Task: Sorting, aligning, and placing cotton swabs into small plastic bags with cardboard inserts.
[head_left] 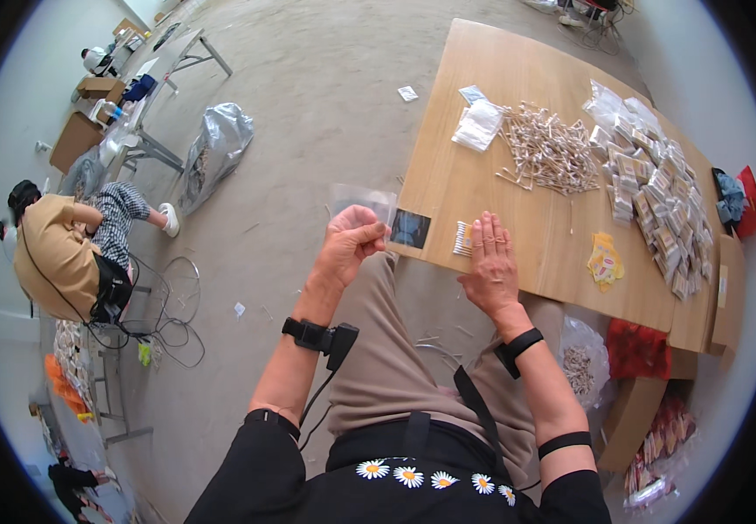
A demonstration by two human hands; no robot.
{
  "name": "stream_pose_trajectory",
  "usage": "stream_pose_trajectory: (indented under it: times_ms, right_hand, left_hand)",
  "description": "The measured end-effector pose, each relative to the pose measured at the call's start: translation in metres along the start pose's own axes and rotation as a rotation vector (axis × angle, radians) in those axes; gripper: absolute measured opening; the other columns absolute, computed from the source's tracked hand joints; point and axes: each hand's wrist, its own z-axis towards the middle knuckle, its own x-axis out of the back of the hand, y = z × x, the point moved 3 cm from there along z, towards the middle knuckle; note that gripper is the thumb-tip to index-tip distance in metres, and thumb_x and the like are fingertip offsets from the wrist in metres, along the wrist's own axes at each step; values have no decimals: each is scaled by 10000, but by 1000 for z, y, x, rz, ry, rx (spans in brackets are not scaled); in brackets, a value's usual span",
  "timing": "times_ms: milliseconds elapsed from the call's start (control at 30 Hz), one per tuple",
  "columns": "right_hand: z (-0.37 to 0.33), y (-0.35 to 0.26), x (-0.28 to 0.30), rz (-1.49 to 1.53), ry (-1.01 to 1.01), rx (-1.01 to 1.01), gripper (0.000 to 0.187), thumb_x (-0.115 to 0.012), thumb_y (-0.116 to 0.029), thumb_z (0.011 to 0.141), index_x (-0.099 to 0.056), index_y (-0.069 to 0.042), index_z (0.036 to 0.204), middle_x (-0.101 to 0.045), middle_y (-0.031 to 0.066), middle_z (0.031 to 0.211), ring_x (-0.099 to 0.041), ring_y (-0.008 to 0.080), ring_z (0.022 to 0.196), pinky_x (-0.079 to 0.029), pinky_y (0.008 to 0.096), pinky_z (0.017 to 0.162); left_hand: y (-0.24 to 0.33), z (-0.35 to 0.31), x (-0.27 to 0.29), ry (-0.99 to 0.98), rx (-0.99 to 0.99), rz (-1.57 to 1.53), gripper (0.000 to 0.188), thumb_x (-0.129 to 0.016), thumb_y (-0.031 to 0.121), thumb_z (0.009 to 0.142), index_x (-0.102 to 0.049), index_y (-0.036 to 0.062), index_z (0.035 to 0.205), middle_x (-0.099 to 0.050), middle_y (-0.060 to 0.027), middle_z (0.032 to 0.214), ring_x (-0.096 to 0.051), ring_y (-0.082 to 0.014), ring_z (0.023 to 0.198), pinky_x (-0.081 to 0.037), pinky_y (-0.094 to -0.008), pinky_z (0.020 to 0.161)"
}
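My left hand [356,242] is closed in a pinch on a clear plastic bag [365,201], just off the table's near left corner. Flat on the wooden table [535,249] lies my right hand [491,266], its fingers stretched out. Against its index-finger side sits a small row of cotton swabs [462,237], partly covered by the hand. A dark square piece [410,229] lies at the table's edge between both hands. Farther back is a loose heap of cotton swabs [552,150], with flat white plastic bags [480,124] to its left.
Filled small packs [662,201] are heaped along the table's right side, near several yellow cards [605,262]. Below stand a clear bag of swabs [580,362] and a cardboard box [631,424]. At left, a seated person [68,253] works near cables [168,306] and a grey sack [216,157].
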Motion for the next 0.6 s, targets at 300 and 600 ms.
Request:
stream_pose_trajectory:
  times_ms: [300, 600]
  right_hand:
    - [2, -3, 4, -4, 2, 6, 1061, -837, -222, 634, -268, 24, 1495, -236, 199, 1585, -200, 320, 1491, -178, 421, 1222]
    - [3, -6, 5, -16, -3, 5, 1066, -848, -244, 635, -274, 21, 1493, -240, 187, 1587, -197, 315, 1492, -182, 421, 1217]
  left_hand:
    - [3, -14, 37, 82, -91, -47, 140, -730, 137, 892, -611, 66, 871, -609, -36, 709, -538, -86, 564, -389, -204, 479]
    - [2, -11, 90, 199, -65, -80, 166, -733, 165, 894, -591, 97, 839, -625, -23, 725, -562, -84, 590, -412, -212, 490]
